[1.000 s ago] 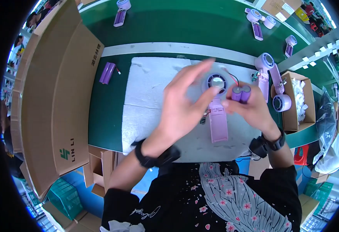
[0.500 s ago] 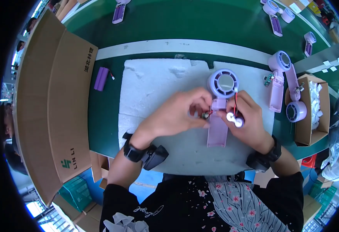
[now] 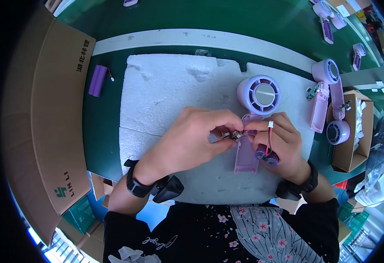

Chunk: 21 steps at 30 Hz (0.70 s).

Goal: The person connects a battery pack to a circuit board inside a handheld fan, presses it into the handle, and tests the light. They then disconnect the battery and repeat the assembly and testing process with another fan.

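A lilac handheld fan (image 3: pixel 244 97) lies head-away on a white foam board, its open handle shell (image 3: pixel 246 160) pointing toward me. Over the top of that shell, my left hand (image 3: pixel 187 138) pinches a small circuit board (image 3: pixel 235 135) between thumb and fingers. My right hand (image 3: pixel 286 142) is closed around a purple two-cell battery pack (image 3: pixel 267 156), whose red and black leads rise to a white plug (image 3: pixel 271 124). Its fingertips meet thin wires beside the board, near the fan's neck. My fingers partly cover the neck and the upper shell.
The foam board (image 3: pixel 157 96) lies on a green bench (image 3: pixel 113 105). At the left, another battery pack (image 3: pixel 97 80) rests beside a tall cardboard box (image 3: pixel 47 118). Open fan bodies (image 3: pixel 319 107) and a carton (image 3: pixel 350 164) of white pieces stand right. A pale rail (image 3: pixel 170 37) crosses behind.
The view has shifted a little. My right hand has tilted the battery pack, so its purple ends and raised plug now show. The circuit board in my left fingers is more visible.
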Each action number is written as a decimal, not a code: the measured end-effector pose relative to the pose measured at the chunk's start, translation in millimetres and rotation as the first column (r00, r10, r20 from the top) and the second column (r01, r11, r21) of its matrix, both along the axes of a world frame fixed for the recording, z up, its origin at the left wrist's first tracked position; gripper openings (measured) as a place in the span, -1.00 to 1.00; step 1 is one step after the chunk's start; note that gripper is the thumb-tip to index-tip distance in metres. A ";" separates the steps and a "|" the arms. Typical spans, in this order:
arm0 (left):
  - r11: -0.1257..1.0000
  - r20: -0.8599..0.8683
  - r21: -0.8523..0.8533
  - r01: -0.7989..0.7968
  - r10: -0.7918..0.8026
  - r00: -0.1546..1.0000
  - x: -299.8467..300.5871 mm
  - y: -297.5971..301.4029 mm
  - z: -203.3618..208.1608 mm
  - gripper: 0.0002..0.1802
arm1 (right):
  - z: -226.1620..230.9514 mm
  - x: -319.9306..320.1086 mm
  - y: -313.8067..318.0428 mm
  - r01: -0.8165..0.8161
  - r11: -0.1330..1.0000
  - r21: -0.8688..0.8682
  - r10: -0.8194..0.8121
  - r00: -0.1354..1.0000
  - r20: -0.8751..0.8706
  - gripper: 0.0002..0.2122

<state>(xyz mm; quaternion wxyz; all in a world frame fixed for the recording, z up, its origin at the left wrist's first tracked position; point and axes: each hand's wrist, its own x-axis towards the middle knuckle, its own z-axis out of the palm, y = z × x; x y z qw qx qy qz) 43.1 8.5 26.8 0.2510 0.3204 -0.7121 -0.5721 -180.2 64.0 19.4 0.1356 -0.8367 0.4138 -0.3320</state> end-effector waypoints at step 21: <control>0.986 -0.051 -0.167 -0.027 0.018 0.999 -4.7 0.5 -2.9 -0.67 | 2.8 -2.0 0.6 -0.002 0.995 0.099 -0.004 0.998 0.060 -0.77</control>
